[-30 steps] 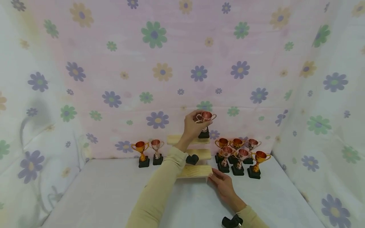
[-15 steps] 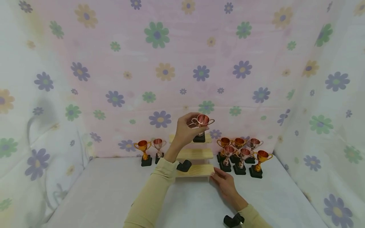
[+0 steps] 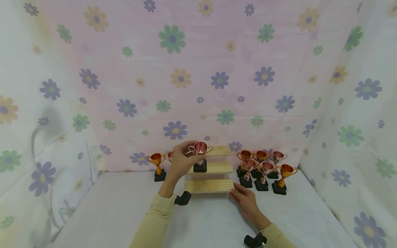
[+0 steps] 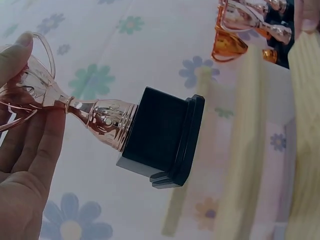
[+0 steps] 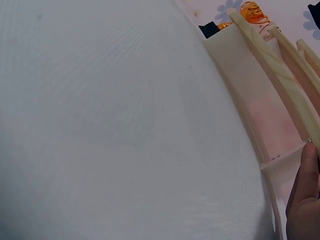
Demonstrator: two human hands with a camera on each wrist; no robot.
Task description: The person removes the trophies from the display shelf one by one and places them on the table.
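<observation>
trophy [image 4: 100,117] base underside shows only from left wrist.

Colours and patterns noted.
Copper trophy [image 3: 200,151] on black base; pale wood steps [image 3: 209,186]; pink flowered backdrop [image 3: 198,69]; white tabletop [image 3: 118,210].

Pink backdrop cloth [image 3: 198,69] w/ purple, green, yellow flowers; same print on white side cloths. White tabletop [image 3: 108,210]. Soft, even light.
</observation>
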